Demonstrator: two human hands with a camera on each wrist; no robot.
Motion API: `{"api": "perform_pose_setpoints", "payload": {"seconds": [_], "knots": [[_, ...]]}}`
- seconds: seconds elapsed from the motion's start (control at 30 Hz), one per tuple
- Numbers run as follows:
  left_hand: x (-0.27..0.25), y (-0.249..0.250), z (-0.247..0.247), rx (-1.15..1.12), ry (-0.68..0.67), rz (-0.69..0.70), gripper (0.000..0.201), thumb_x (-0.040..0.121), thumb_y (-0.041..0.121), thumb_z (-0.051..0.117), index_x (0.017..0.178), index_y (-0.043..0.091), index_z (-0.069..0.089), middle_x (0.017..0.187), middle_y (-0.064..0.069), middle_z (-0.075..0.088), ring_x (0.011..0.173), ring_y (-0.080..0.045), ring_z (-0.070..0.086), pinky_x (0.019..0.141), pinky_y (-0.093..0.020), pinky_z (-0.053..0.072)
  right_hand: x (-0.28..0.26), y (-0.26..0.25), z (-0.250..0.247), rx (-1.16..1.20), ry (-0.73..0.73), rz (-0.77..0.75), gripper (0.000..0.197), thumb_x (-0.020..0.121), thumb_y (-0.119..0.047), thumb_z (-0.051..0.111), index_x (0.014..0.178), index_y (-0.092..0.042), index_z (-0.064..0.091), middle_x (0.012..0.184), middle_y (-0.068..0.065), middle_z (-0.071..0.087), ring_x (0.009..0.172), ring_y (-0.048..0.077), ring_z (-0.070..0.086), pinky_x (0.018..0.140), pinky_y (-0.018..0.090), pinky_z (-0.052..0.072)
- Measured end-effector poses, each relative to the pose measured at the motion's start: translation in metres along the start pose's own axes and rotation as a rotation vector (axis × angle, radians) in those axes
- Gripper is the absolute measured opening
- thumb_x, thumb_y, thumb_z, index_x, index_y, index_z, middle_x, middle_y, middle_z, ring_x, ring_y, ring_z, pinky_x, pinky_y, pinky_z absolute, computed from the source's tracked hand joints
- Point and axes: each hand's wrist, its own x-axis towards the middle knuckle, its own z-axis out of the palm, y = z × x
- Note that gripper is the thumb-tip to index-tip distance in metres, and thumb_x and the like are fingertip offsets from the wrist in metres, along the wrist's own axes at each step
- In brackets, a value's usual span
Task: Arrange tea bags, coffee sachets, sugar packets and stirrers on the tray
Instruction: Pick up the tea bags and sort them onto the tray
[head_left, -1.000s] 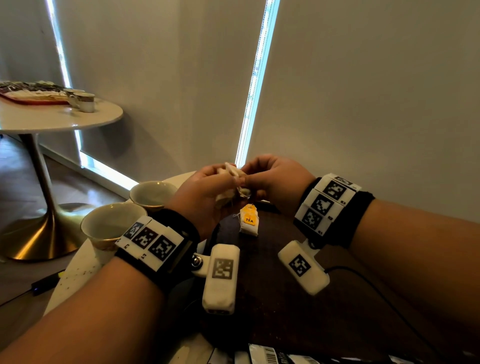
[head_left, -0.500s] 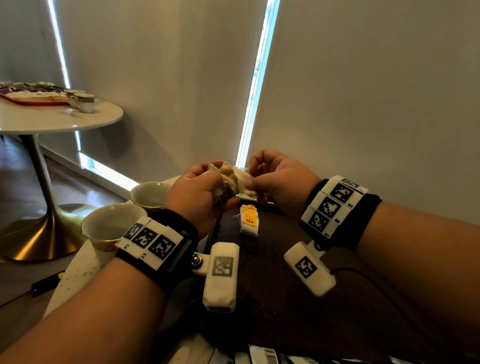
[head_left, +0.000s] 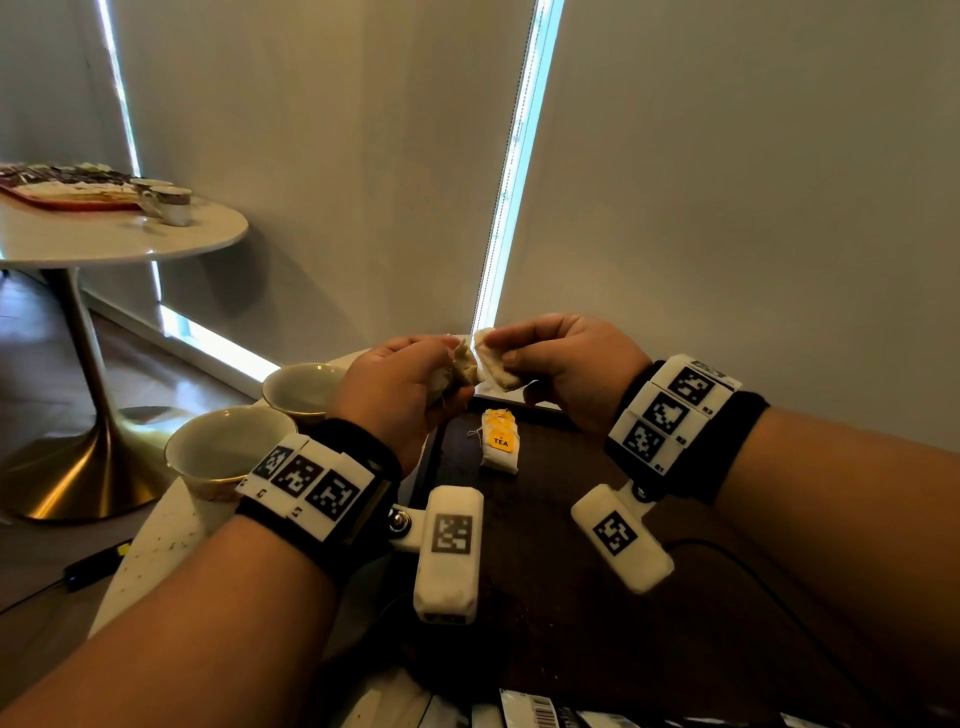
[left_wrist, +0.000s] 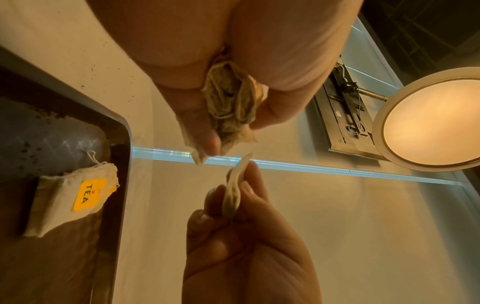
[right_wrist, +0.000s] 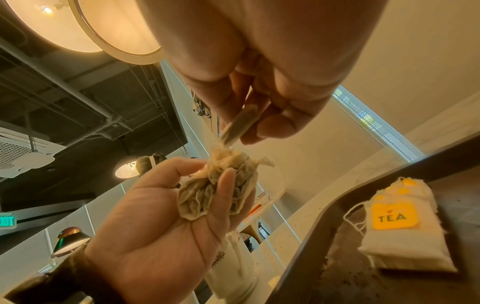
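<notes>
Dim, warm-tinted room; bright daylight strips between blinds, glowing ceiling lamp upper right, wrist views strongly fisheye-distorted, near skin blurred.

**Blinds drawn, lamps lit overhead**

Pale roller blinds are drawn over the windows, and daylight is let in only through narrow gaps between and below them. A round white side table on a brass pedestal base is set on a wooden floor. Round ceiling lamps are mounted against a dark ceiling.
</notes>
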Motion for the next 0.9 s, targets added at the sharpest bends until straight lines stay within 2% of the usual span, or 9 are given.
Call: {"api": "perform_pose_setpoints", "payload": {"seconds": [0.1, 0.17, 0.27, 0.33, 0.53, 0.6, 0.67, 0.8, 0.9], "knots": [[0.0008, -0.0023, -0.0019, 0.035, -0.029, 0.013, 0.015, 0.091, 0.017, 0.070, 0.101, 0.007, 0.067, 0.090, -0.010, 0.074, 0.086, -0.022, 0.073, 0.066, -0.025, 0.059, -0.0014, -0.0001, -0.0003, -0.003, -0.022, -0.017, 0.028, 0.087, 0.011, 0.058, 0.101, -0.007, 0.074, 0.097, 0.013, 0.075, 0.072, 0.017, 0.070, 0.059, 0.022, 0.053], [0.0007, -0.0031, -0.0025, 0.083, -0.060, 0.025, 0.015, 0.088, 0.022, 0.073, 0.097, 0.010, 0.069, 0.083, -0.005, 0.076, 0.084, -0.020, 0.075, 0.070, -0.027, 0.060, -0.0042, -0.0006, 0.0004, -0.002, -0.050, -0.034, 0.030, 0.086, 0.014, 0.058, 0.101, -0.008, 0.073, 0.096, 0.011, 0.073, 0.070, 0.015, 0.070, 0.058, 0.020, 0.053], [0.0017, -0.0046, -0.0029, 0.120, -0.061, 0.032, 0.007, 0.092, 0.015, 0.069, 0.096, 0.010, 0.071, 0.094, -0.010, 0.076, 0.095, -0.027, 0.074, 0.079, -0.035, 0.062, -0.0055, -0.0006, 0.0021, 0.010, -0.080, -0.032, 0.029, 0.085, 0.014, 0.061, 0.100, -0.009, 0.072, 0.098, 0.012, 0.072, 0.068, 0.016, 0.071, 0.056, 0.021, 0.053], [0.0031, -0.0047, -0.0030, 0.108, -0.049, 0.025, 0.006, 0.094, 0.010, 0.066, 0.096, 0.008, 0.071, 0.096, -0.014, 0.076, 0.094, -0.029, 0.074, 0.082, -0.040, 0.062, -0.0050, -0.0002, 0.0030, 0.027, -0.095, -0.025, 0.027, 0.084, 0.013, 0.063, 0.095, -0.010, 0.071, 0.096, 0.012, 0.072, 0.068, 0.017, 0.071, 0.054, 0.021, 0.052], [0.0009, -0.0025, -0.0020, 0.085, -0.057, 0.027, 0.006, 0.095, 0.007, 0.063, 0.095, 0.007, 0.069, 0.080, -0.006, 0.077, 0.079, -0.021, 0.076, 0.072, -0.033, 0.063, -0.0056, -0.0023, 0.0000, 0.081, -0.150, 0.017, 0.027, 0.085, 0.014, 0.061, 0.099, -0.007, 0.072, 0.096, 0.011, 0.074, 0.074, 0.018, 0.072, 0.056, 0.023, 0.055], [0.0013, -0.0023, -0.0029, 0.089, -0.051, 0.025, 0.006, 0.093, 0.006, 0.064, 0.097, 0.008, 0.069, 0.084, -0.007, 0.078, 0.079, -0.019, 0.076, 0.070, -0.031, 0.063, -0.0062, -0.0035, -0.0008, 0.100, -0.164, 0.024, 0.029, 0.085, 0.015, 0.059, 0.103, -0.005, 0.071, 0.092, 0.009, 0.074, 0.069, 0.015, 0.072, 0.053, 0.019, 0.053], [0.0023, -0.0020, -0.0036, 0.084, -0.040, 0.030, 0.011, 0.092, 0.006, 0.066, 0.102, 0.006, 0.068, 0.095, -0.012, 0.076, 0.084, -0.021, 0.076, 0.072, -0.032, 0.062, -0.0055, -0.0027, -0.0018, 0.086, -0.172, 0.029, 0.030, 0.085, 0.015, 0.059, 0.103, -0.007, 0.071, 0.094, 0.010, 0.074, 0.069, 0.015, 0.071, 0.053, 0.019, 0.053], [0.0029, -0.0007, -0.0031, 0.040, -0.044, 0.036, 0.012, 0.091, 0.005, 0.067, 0.103, 0.005, 0.067, 0.094, -0.011, 0.074, 0.080, -0.019, 0.076, 0.069, -0.030, 0.062, -0.0031, 0.0012, -0.0039, 0.076, -0.180, 0.042, 0.031, 0.084, 0.013, 0.061, 0.098, -0.011, 0.074, 0.102, 0.015, 0.074, 0.083, 0.025, 0.072, 0.069, 0.030, 0.059], [0.0039, -0.0015, -0.0028, 0.033, -0.043, 0.033, 0.012, 0.092, 0.006, 0.066, 0.104, 0.004, 0.067, 0.093, -0.011, 0.074, 0.077, -0.019, 0.076, 0.069, -0.030, 0.062, -0.0049, -0.0002, -0.0042, 0.100, -0.157, 0.049, 0.033, 0.084, 0.017, 0.059, 0.095, -0.009, 0.074, 0.096, 0.012, 0.074, 0.072, 0.018, 0.073, 0.058, 0.023, 0.056]]}}
